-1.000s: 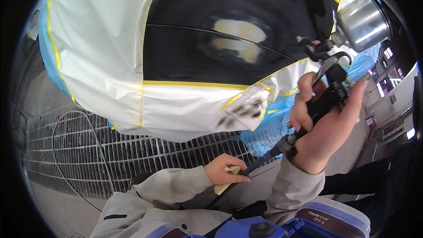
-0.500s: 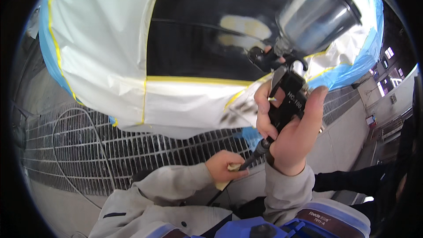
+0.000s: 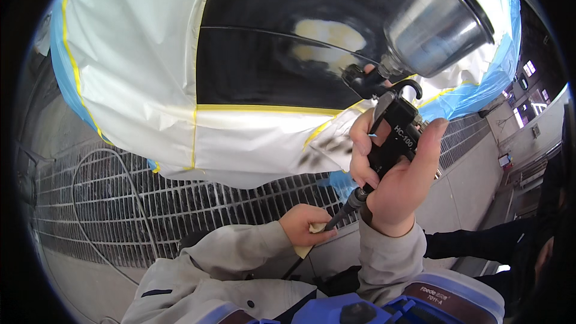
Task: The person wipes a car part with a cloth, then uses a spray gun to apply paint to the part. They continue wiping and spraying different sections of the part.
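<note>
In my right hand [image 3: 399, 189] is a black spray gun [image 3: 393, 135], its fingers wrapped round the grip and trigger side, thumb sticking up. A shiny metal paint cup [image 3: 441, 27] tops the gun, tilted to the right. My left hand [image 3: 305, 226] is closed round the dark air hose [image 3: 343, 213] below the gun's handle, with a folded yellowish cloth [image 3: 303, 251] also in its grasp. Ahead lies a black car panel [image 3: 252, 75] with a pale, yellowish-white patch [image 3: 327, 35] beside the gun's head. White masking sheet [image 3: 144, 66] and yellow tape [image 3: 270, 108] surround the panel.
Below the covered car runs a metal floor grating [image 3: 180, 204], with a looped hose [image 3: 129, 174] lying over it at left. Blue film [image 3: 75, 93] edges the masking. At far right shows another person's dark sleeve [image 3: 480, 243]. A blue respirator [image 3: 348, 309] fills the bottom edge.
The panel and masking sit slightly further left in view, and the pale patch looks a little different in outline. Both hands keep their grips; the gun has barely shifted.
</note>
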